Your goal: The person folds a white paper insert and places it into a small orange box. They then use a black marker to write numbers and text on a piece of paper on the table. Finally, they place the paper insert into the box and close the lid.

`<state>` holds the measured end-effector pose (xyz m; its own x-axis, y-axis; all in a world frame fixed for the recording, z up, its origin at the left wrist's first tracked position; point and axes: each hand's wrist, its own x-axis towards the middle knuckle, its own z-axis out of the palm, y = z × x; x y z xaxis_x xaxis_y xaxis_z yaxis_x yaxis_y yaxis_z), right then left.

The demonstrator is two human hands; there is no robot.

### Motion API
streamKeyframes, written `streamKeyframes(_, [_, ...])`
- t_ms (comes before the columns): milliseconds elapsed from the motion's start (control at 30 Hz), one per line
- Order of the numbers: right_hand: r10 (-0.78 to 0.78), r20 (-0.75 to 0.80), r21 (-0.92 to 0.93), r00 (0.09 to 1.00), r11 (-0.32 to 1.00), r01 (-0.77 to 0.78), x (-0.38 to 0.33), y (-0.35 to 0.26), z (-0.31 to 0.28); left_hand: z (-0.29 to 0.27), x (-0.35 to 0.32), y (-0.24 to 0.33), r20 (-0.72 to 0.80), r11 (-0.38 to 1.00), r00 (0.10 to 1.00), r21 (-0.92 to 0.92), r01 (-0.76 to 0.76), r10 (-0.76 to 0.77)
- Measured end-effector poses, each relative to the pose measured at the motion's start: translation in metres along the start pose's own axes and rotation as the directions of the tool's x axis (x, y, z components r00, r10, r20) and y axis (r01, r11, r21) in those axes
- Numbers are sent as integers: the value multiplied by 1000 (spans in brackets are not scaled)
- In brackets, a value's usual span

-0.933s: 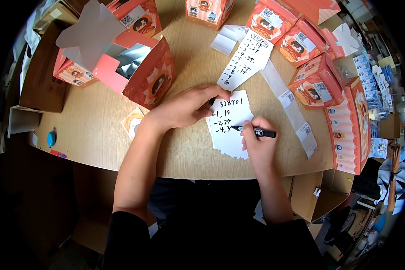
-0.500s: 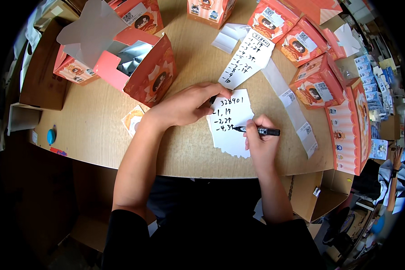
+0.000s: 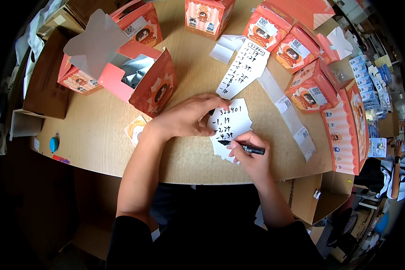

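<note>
Down at the near edge of the pale wood-grain desk (image 3: 99, 135), both bare hands work on one white paper slip (image 3: 233, 128) with a jagged, torn-looking outline and rows of handwritten black figures. That slip lies flat on the wood, just in front of the person's body. The left hand (image 3: 186, 118) lies palm down on its left side, fingers stretched and close together, pressing the sheet to the desk rather than gripping anything. The right hand (image 3: 252, 157) has its grip pinched around a slim black marker (image 3: 244, 147); the tip points left and meets the lower part of the slip, under the last written row.

Just beyond it lies a second, longer strip of white paper (image 3: 244, 68), also covered in hand-drawn figures, set at a slant. A narrow white label strip (image 3: 287, 112) runs diagonally to the right of it. Orange-pink cardboard cartons with glossy printed faces ring the work: an open one (image 3: 141, 81) on the left, with silvery crinkled foil inside and a grey flap raised, and closed ones (image 3: 301, 49) at the far right. A small printed card (image 3: 135, 129) rests by the left wrist. A blue oval object (image 3: 53, 144) sits at the desk's left edge.
</note>
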<state>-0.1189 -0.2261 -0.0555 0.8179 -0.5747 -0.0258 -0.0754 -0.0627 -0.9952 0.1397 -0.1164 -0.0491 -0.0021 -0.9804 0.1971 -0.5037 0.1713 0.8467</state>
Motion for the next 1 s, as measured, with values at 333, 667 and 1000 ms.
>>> streamKeyframes(333, [-23, -12, -61, 1000, 998, 23, -1, 2, 2, 4, -1, -5, 9, 995, 999, 90, -36, 35])
streamKeyframes(667, [-48, -68, -77, 997, 996, 42, 0, 8, 5, 5, -1, -8, -20, 986, 996, 140, -85, 89])
streamKeyframes(1000, [-10, -93, -43, 996, 999, 6, -2, 7, 2, 5, -1, -6, -22, 988, 996, 131, -82, 86])
